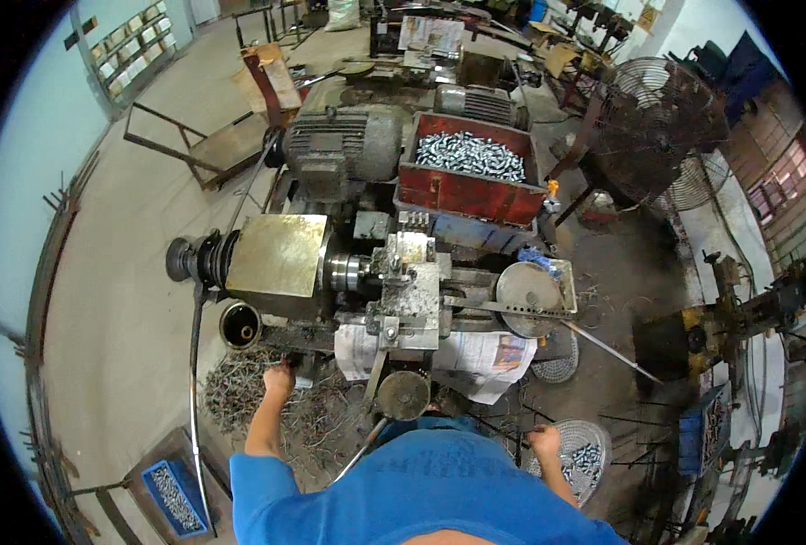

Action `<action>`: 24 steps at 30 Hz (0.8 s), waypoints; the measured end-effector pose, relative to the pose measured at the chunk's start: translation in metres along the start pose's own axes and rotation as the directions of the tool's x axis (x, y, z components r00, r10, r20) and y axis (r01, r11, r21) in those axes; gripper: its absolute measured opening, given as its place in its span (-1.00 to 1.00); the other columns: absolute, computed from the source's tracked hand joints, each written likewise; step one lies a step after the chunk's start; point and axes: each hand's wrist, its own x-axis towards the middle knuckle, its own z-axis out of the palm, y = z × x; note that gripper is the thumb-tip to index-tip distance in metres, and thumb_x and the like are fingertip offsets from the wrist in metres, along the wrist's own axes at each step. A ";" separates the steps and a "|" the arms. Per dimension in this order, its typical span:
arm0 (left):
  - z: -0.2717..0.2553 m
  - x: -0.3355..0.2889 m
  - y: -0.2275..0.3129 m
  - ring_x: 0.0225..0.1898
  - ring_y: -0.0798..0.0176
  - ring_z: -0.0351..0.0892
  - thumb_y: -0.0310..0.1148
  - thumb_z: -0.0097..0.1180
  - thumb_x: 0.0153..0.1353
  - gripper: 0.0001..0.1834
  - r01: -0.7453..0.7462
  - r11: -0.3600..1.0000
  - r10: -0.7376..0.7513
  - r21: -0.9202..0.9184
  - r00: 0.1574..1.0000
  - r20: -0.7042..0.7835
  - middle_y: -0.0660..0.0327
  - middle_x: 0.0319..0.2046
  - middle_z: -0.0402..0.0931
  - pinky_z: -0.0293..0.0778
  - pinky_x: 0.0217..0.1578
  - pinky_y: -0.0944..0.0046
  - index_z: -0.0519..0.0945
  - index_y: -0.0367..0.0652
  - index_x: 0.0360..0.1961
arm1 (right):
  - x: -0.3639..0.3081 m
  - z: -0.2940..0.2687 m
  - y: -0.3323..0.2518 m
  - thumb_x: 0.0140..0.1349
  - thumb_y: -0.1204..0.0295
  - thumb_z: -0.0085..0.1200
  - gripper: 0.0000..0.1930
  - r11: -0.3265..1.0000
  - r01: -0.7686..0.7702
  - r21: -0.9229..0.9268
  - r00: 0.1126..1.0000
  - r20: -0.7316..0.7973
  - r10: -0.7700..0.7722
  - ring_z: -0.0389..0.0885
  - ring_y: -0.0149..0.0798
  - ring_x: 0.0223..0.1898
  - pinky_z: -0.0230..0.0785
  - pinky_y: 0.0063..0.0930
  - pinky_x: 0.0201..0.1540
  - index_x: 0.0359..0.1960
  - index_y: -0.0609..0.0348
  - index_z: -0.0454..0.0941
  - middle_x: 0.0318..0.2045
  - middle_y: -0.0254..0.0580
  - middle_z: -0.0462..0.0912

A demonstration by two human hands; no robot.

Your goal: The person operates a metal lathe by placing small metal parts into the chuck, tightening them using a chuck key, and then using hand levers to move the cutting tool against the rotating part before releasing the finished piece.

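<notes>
My left hand [278, 380] is beside the near left of a small lathe, above a heap of curly metal shavings [230, 386]. Its fingers look curled, and anything inside them is too small to name. My right hand [543, 441] is closed at the left edge of a round woven basket [602, 443]. Small shiny metal parts [585, 459] lie in that basket. Whatever the right fingers hold is hidden. Between and beyond my hands stand the lathe's tool carriage [410, 304], its spindle [347, 272] and the metal headstock cover [278, 254].
Newspaper [485, 359] lies under the carriage, near a round handwheel [403, 395]. A long lever [194, 381] hangs at the left, above a blue tray [157, 500] of parts. Behind stand a motor [353, 145], a red bin [457, 197] of metal pieces and a large fan [657, 136].
</notes>
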 end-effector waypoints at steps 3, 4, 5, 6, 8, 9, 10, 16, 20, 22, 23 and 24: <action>0.050 -0.002 0.036 -0.31 -0.01 0.56 -0.04 -0.02 0.08 -0.56 0.222 0.913 -0.315 -0.342 0.917 -0.245 -0.03 -0.37 0.55 0.49 -0.35 0.07 0.52 -0.27 -0.35 | -0.015 -0.002 0.000 -0.32 0.30 0.11 -0.63 0.999 0.054 0.004 0.997 -0.049 -0.053 0.62 -0.02 -0.38 0.47 -0.31 -0.24 -0.38 0.18 0.64 -0.47 0.05 0.62; 0.059 -0.001 0.061 -0.30 -0.04 0.55 -0.01 -0.02 0.03 -0.55 0.328 0.746 -0.509 -0.580 0.842 -0.179 -0.03 -0.38 0.54 0.49 -0.34 0.06 0.54 -0.26 -0.39 | -0.019 -0.004 -0.003 -0.32 0.31 0.12 -0.63 0.997 0.076 -0.004 0.994 -0.078 -0.076 0.62 -0.02 -0.40 0.47 -0.32 -0.26 -0.38 0.19 0.64 -0.49 0.04 0.62; 0.088 0.009 0.059 -0.35 -0.01 0.57 -0.15 0.04 0.01 -0.67 0.261 0.840 -0.474 -0.476 0.781 -0.408 0.01 -0.41 0.55 0.50 -0.37 0.09 0.54 -0.23 -0.38 | -0.026 -0.026 -0.048 -0.32 0.33 0.10 -0.64 0.991 0.001 0.136 1.000 0.015 -0.003 0.62 -0.02 -0.42 0.47 -0.32 -0.31 -0.40 0.21 0.64 -0.50 0.03 0.62; 0.113 0.020 0.063 -0.40 0.03 0.58 -0.29 0.11 -0.02 -0.77 0.200 0.920 -0.375 -0.338 0.705 -0.602 0.04 -0.44 0.56 0.52 -0.40 0.11 0.54 -0.19 -0.36 | -0.023 -0.027 -0.053 -0.33 0.34 0.10 -0.65 0.995 0.011 0.103 1.000 0.012 -0.012 0.61 -0.01 -0.43 0.47 -0.32 -0.32 -0.41 0.22 0.63 -0.51 0.03 0.62; 0.102 0.013 0.036 -0.29 0.10 0.58 -0.26 0.12 -0.04 -0.71 0.058 0.997 -0.074 -0.050 0.883 -0.463 0.10 -0.40 0.56 0.50 -0.28 0.14 0.54 -0.19 -0.30 | -0.017 -0.036 -0.047 -0.33 0.35 0.10 -0.67 1.000 0.011 0.020 1.000 -0.023 -0.010 0.61 0.00 -0.44 0.46 -0.31 -0.33 -0.43 0.23 0.63 -0.52 0.03 0.61; 0.066 -0.001 0.035 -0.23 0.09 0.56 -0.26 0.09 -0.01 -0.71 0.068 0.992 -0.097 -0.110 0.955 -0.279 0.11 -0.36 0.55 0.49 -0.23 0.15 0.54 -0.18 -0.27 | 0.000 -0.052 -0.050 -0.33 0.36 0.11 -0.68 0.997 0.070 -0.018 0.996 -0.051 -0.071 0.60 0.01 -0.45 0.46 -0.29 -0.33 -0.45 0.23 0.63 -0.52 0.03 0.61; 0.019 -0.014 0.031 -0.16 0.08 0.54 -0.26 0.06 0.01 -0.70 0.087 0.986 -0.099 -0.144 0.992 -0.081 0.12 -0.32 0.55 0.47 -0.19 0.15 0.55 -0.17 -0.23 | 0.013 -0.067 -0.054 -0.33 0.36 0.11 -0.70 0.992 0.116 -0.044 0.991 -0.065 -0.119 0.59 0.02 -0.45 0.45 -0.27 -0.33 -0.47 0.23 0.63 -0.53 0.03 0.60; 0.005 -0.034 0.028 -0.14 0.06 0.53 -0.19 0.04 0.03 -0.65 0.172 0.965 -0.175 -0.197 0.985 0.001 0.08 -0.22 0.54 0.48 -0.21 0.15 0.54 -0.14 -0.18 | 0.087 -0.128 -0.235 -0.28 0.47 0.05 -0.69 0.888 0.459 0.021 0.882 -0.133 -0.453 0.57 0.01 -0.33 0.41 -0.27 -0.24 -0.38 0.19 0.60 -0.41 0.00 0.60; -0.013 -0.063 0.007 -0.13 -0.01 0.52 -0.07 0.03 0.04 -0.57 0.205 0.940 -0.209 -0.273 0.978 0.014 -0.01 -0.17 0.52 0.45 -0.18 0.06 0.53 -0.18 -0.18 | 0.074 -0.122 -0.386 -0.29 0.40 0.11 -0.56 0.427 0.889 0.165 0.448 -0.121 -0.886 0.50 0.00 -0.17 0.37 -0.26 -0.12 -0.23 0.21 0.55 -0.25 -0.02 0.56; -0.040 -0.080 -0.019 -0.22 -0.06 0.54 -0.04 0.06 0.00 -0.61 0.118 0.878 -0.183 -0.464 0.978 -0.097 -0.01 -0.33 0.56 0.45 -0.22 0.05 0.58 -0.09 -0.26 | 0.061 -0.097 -0.443 -0.35 0.40 0.10 -0.58 0.129 0.992 0.001 0.126 -0.223 -0.967 0.41 0.00 -0.04 0.29 -0.21 0.03 -0.30 0.19 0.54 -0.21 -0.07 0.52; -0.078 -0.098 -0.019 -0.24 -0.06 0.54 -0.07 0.06 0.00 -0.64 0.072 0.863 -0.205 -0.501 0.955 -0.215 -0.02 -0.34 0.55 0.45 -0.24 0.03 0.59 -0.05 -0.24 | 0.062 -0.089 -0.463 -0.38 0.39 0.12 -0.60 0.021 0.999 0.026 0.025 -0.170 -0.985 0.34 0.03 0.02 0.22 -0.15 0.10 -0.34 0.20 0.54 -0.15 -0.03 0.48; -0.091 -0.111 -0.037 -0.29 -0.10 0.53 -0.12 0.03 0.05 -0.67 0.026 0.842 -0.263 -0.538 0.892 -0.369 -0.04 -0.37 0.55 0.43 -0.28 0.00 0.58 -0.07 -0.23 | 0.057 -0.073 -0.483 -0.41 0.40 0.12 -0.62 -0.035 0.999 -0.015 -0.037 -0.168 -0.985 0.33 0.05 0.03 0.14 -0.14 0.16 -0.41 0.24 0.55 -0.14 0.03 0.46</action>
